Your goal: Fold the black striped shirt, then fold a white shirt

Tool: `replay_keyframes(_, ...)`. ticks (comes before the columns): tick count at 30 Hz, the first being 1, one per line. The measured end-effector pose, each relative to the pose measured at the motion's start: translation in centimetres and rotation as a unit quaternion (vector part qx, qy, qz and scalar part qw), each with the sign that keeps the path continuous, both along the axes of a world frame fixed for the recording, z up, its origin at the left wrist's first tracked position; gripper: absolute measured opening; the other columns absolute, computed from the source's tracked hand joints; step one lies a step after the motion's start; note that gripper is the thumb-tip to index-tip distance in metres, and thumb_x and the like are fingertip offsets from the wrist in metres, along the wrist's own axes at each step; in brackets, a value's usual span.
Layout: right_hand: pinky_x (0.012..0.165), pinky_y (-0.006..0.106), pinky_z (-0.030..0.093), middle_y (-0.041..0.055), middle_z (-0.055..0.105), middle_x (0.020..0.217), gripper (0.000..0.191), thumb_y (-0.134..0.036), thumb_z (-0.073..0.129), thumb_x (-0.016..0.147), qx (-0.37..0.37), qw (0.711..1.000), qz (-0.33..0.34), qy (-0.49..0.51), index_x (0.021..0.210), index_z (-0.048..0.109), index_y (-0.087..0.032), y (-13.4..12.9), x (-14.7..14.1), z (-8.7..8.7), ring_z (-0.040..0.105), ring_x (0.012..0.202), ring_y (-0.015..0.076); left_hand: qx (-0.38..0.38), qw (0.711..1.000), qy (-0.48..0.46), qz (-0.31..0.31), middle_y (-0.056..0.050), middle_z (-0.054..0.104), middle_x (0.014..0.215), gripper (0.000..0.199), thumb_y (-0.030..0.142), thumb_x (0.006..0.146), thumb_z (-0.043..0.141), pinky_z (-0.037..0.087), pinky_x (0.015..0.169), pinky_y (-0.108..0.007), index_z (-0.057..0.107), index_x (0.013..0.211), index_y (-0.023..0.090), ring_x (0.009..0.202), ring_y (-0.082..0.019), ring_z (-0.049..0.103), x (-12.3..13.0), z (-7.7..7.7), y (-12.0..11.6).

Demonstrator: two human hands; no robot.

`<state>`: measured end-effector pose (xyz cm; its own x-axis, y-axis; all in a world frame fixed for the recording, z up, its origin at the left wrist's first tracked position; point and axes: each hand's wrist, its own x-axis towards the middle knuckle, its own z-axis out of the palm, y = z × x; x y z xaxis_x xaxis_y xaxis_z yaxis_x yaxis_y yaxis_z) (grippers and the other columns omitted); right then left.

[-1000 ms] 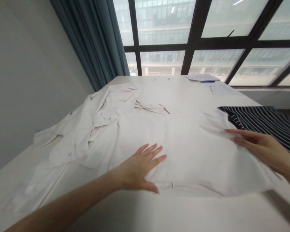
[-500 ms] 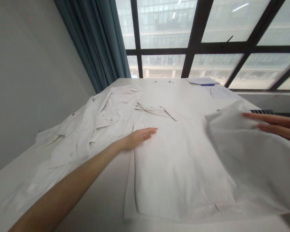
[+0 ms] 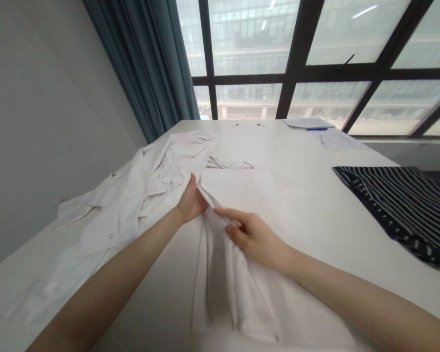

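Note:
A white garment lies partly folded on the white table in the middle, its near part blurred. My left hand is at its left edge, thumb raised and apart, with the fingers partly hidden under the cloth. Just to the right, my right hand pinches a fold of the same garment between thumb and fingers. Dark-edged creases show beyond the hands at the garment's far end.
More crumpled white clothing covers the left side of the table. A black striped cloth lies at the right. Papers and a blue pen are at the far right, below the window.
My right hand has come from the far right to the middle, bringing the garment's right part over to the left. The striped cloth is now uncovered. My left hand has shifted slightly left, thumb up.

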<state>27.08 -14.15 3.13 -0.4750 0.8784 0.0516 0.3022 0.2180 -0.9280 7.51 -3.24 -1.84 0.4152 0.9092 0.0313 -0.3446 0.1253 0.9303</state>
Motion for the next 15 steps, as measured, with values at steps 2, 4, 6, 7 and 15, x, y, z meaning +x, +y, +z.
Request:
replay_keyframes(2, 0.06, 0.026, 0.047, 0.0015, 0.066, 0.077, 0.05, -0.015, 0.047, 0.088, 0.011, 1.0, 0.012, -0.019, 0.138, 0.055, -0.017, -0.2, -0.6, -1.2, 0.054, 0.062, 0.0132, 0.001, 1.0, -0.006, 0.011, -0.014, 0.068, 0.124, 0.08, 0.078, 0.084, 0.042, 0.04, 0.107, -0.048, 0.057, 0.132, 0.016, 0.127, -0.034, 0.054, 0.2, -0.1, 0.0)
replay_keyframes(4, 0.063, 0.026, 0.049, 0.002, 0.067, 0.081, 0.051, -0.015, 0.051, 0.087, -0.003, 0.999, 0.031, -0.031, 0.139, 0.053, -0.017, -0.3, -0.7, -1.7, 0.058, 0.067, 0.0137, 0.001, 0.999, -0.007, 0.032, -0.014, 0.069, 0.121, 0.07, 0.066, 0.083, 0.057, 0.042, 0.106, -0.047, 0.057, 0.131, 0.016, 0.123, -0.033, 0.057, 0.5, -0.2, 0.0)
replay_keyframes(6, 0.065, 0.027, 0.052, 0.0013, 0.069, 0.081, 0.053, -0.018, 0.053, 0.089, -0.044, 0.996, 0.073, -0.024, 0.142, 0.048, -0.017, -0.4, -0.5, -1.3, 0.061, 0.065, 0.013, 0.0, 0.999, 0.005, 0.053, -0.015, 0.07, 0.119, 0.063, 0.047, 0.077, 0.073, 0.044, 0.105, -0.047, 0.057, 0.129, 0.014, 0.117, -0.032, 0.061, 0.7, -0.2, -0.1)
replay_keyframes(7, 0.066, 0.028, 0.053, 0.0012, 0.069, 0.082, 0.054, -0.02, 0.052, 0.09, -0.064, 0.993, 0.097, -0.018, 0.143, 0.046, -0.017, -0.5, -0.4, -1.0, 0.062, 0.065, 0.0128, -0.001, 0.998, 0.012, 0.061, -0.015, 0.07, 0.118, 0.062, 0.036, 0.073, 0.077, 0.045, 0.104, -0.047, 0.057, 0.128, 0.013, 0.115, -0.032, 0.062, 0.7, -0.1, -0.2)
replay_keyframes(15, 0.099, 0.04, 0.048, 0.0084, 0.07, 0.117, 0.034, -0.013, 0.042, 0.095, 0.226, 0.948, 0.103, -0.198, 0.117, 0.067, -0.019, -0.9, 4.2, 1.4, 0.064, 0.111, 0.0216, -0.031, 0.994, 0.037, 0.099, -0.013, 0.069, 0.116, 0.069, 0.018, 0.065, 0.078, 0.047, 0.102, -0.046, 0.052, 0.128, 0.015, 0.108, -0.027, 0.065, 0.8, -0.2, -0.2)
